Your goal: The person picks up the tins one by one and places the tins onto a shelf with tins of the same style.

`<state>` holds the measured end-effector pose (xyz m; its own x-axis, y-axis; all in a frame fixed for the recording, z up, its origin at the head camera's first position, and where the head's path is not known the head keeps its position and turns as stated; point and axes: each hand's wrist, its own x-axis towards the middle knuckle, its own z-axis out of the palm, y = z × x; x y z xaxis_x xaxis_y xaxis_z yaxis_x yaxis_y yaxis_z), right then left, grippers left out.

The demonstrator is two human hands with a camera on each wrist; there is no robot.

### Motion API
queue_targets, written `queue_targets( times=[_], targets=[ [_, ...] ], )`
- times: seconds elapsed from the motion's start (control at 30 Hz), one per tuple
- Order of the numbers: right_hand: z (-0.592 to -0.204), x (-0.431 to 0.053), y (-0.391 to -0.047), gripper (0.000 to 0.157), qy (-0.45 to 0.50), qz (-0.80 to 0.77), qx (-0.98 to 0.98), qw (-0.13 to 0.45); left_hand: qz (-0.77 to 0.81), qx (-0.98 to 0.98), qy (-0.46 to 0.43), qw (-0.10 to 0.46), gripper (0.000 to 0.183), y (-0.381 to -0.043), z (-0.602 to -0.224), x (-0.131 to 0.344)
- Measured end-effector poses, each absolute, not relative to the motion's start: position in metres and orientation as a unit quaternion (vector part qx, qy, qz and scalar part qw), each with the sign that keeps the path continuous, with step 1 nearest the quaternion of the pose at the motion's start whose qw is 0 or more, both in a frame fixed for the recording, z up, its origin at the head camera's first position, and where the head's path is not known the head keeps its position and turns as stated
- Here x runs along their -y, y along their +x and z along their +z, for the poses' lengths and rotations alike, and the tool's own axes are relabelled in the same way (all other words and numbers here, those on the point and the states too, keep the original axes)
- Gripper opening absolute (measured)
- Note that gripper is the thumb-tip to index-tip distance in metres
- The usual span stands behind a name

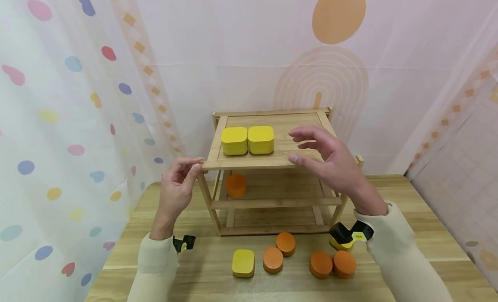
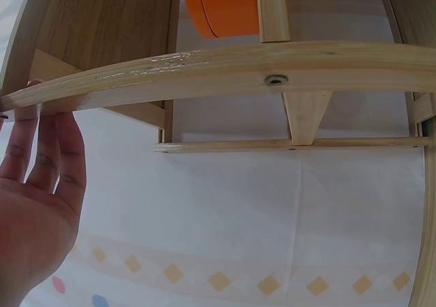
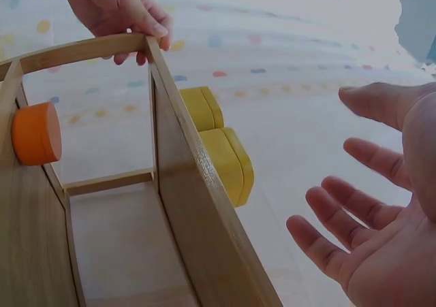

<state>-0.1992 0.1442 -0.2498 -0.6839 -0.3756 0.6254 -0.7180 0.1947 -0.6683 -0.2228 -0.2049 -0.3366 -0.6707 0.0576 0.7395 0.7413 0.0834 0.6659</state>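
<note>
A wooden shelf rack (image 1: pixel 276 202) with several tiers stands on the table. My left hand (image 1: pixel 179 185) pinches the front left corner of its top tier, thumb in front; in the left wrist view its fingers (image 2: pixel 71 150) reach the wooden edge. Two yellow rounded-square boxes (image 1: pixel 234 141) sit side by side on the top tier, left of the middle. My right hand (image 1: pixel 330 157) hovers over the right part of that tier, fingers spread and nothing in them. An orange round box (image 1: pixel 235 185) is on the middle tier at the left, also visible in the right wrist view.
On the table before the rack lie a yellow box (image 1: pixel 243 263) and several orange round boxes (image 1: pixel 273 259). Another yellow box (image 1: pixel 342 245) is partly hidden by the right wrist camera. A patterned curtain (image 1: pixel 194 55) hangs behind.
</note>
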Motion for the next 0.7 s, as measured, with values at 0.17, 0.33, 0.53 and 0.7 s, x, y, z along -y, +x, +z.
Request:
queue_targets(
  times=[0.17, 0.33, 0.53, 0.7],
  targets=[
    [-0.258, -0.155, -0.190, 0.040, 0.395, 0.516, 0.742, 0.166, -0.609, 0.681, -0.294, 0.281, 0.017, -0.223, -0.335, 0.204],
    [-0.271, -0.167, -0.182, 0.036, 0.439, 0.512, 0.722, 0.152, -0.609, 0.679, -0.299, 0.279, 0.018, -0.223, -0.336, 0.205],
    [-0.284, -0.182, -0.174, 0.035, 0.455, 0.523, 0.711, 0.114, -0.606, 0.684, -0.292, 0.283, 0.017, -0.221, -0.337, 0.207],
    [-0.297, -0.194, -0.168, 0.038, 0.450, 0.510, 0.726, 0.103, -0.607, 0.679, -0.301, 0.284, 0.017, -0.220, -0.337, 0.208]
  ],
)
